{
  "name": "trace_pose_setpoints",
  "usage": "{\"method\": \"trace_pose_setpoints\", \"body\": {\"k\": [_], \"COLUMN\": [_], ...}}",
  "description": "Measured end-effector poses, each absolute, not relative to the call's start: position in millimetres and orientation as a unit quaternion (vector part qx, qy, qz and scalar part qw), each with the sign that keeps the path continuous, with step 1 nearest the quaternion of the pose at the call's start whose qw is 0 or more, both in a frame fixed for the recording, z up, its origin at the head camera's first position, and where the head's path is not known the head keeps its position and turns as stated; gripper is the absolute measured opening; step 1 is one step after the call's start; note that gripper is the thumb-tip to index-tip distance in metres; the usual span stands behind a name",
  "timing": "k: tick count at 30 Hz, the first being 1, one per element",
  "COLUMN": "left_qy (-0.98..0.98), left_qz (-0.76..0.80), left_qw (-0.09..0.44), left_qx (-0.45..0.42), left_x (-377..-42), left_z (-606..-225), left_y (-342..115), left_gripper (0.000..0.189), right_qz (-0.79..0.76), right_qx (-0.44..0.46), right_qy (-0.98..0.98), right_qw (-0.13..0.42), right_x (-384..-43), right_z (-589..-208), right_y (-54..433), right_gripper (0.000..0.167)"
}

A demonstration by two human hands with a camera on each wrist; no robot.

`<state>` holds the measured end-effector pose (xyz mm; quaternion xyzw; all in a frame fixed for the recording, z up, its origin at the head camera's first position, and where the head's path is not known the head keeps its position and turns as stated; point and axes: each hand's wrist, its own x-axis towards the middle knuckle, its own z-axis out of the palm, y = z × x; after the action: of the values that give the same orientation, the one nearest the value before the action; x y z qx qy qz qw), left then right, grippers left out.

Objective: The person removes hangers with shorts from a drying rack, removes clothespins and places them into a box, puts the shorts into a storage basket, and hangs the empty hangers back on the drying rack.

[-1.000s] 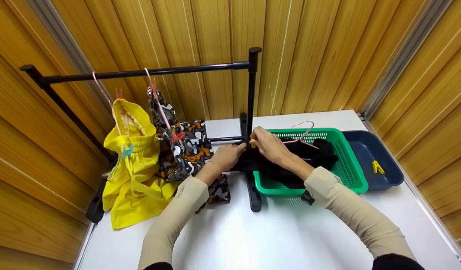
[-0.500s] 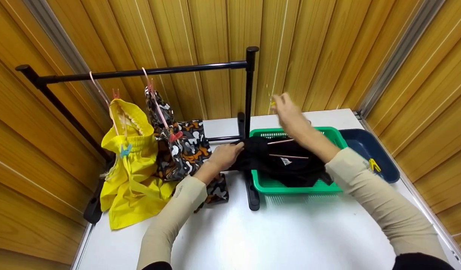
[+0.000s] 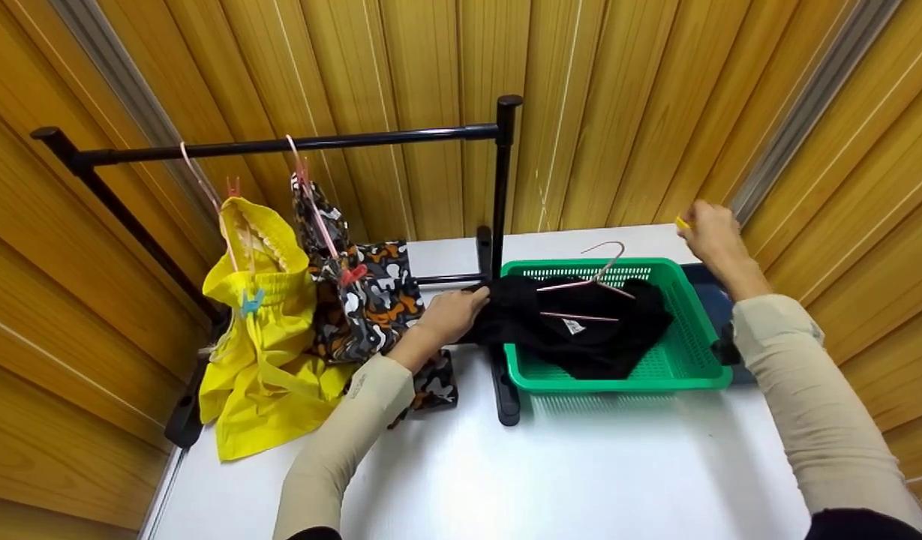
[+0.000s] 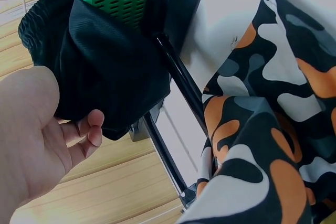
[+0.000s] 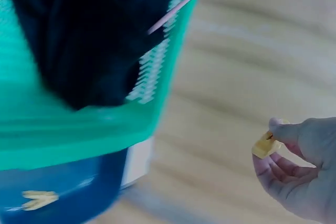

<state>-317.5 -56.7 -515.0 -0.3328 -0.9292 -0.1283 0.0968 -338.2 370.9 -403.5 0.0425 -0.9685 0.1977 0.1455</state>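
A black garment with a gathered waistband and white tag lies across the green basket. Inside its opening is a pink hanger, hook upward. At the garment's left end, my left hand grips the cloth; the left wrist view has the fingers bent by its edge. My right hand is raised over the far right corner, pinching a yellow clothespin between thumb and fingers. Below it is a dark blue tray with another yellow clothespin.
A black clothes rack stands at the left and back. Yellow shorts and a camouflage garment hang from it on pink hangers, held with red and blue clothespins. The rack's foot lies beside the basket. Wood-patterned walls surround the white table.
My right hand has left the garment's left end and swung up and right, over the tray, carrying the yellow clothespin. My left hand has kept its hold on the black garment.
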Motion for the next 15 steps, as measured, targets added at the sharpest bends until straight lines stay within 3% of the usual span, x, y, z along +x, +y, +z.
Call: {"method": "trace_pose_setpoints", "body": {"k": [8,15], "left_qy": [-0.932,-0.935], "left_qz": [-0.125,-0.125], "left_qw": [0.095,0.096], "left_qx": [-0.327,-0.318], "left_x": [-316.5,-314.0], "left_z": [-513.4,-516.3], "left_y": [-54.6,-53.8], "left_gripper": [0.024,0.025], "right_qz": [0.150,0.136], "right_qx": [-0.047,-0.058], "right_qy": [-0.988,-0.983], "right_qw": [-0.011,-0.112], "right_x": [-314.7,-291.2], "right_z": [-467.4,-510.2], "right_y": [445.8,469.6], "right_gripper": [0.020,0.021]}}
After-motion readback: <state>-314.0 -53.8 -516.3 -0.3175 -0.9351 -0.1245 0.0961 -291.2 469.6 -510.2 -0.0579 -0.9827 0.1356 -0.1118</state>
